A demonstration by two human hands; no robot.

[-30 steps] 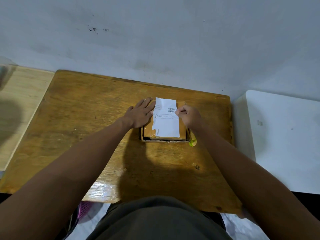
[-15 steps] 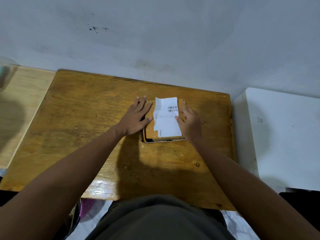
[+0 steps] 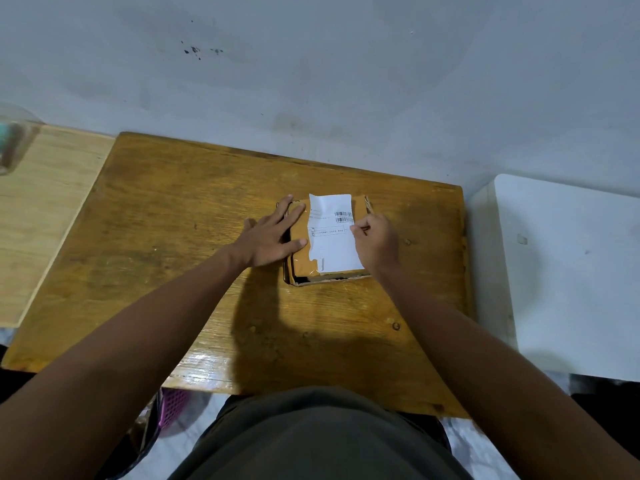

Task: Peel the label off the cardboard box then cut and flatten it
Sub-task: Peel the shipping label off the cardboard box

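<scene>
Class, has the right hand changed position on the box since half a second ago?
Yes. The right hand has curled from lying flat and now picks at the label's right edge, by the barcode.

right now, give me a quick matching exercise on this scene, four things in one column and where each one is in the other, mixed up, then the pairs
Things:
1. left hand
2. right hand
3. white label
4. cardboard box

Places or states:
A. lies on the brown wooden table
B. stuck on top of the box
C. fingers curled at the label's right edge
D. laid flat, fingers straight, on the box's left side

Pairs: 1-D, 2-C, 3-B, 4-A
</scene>
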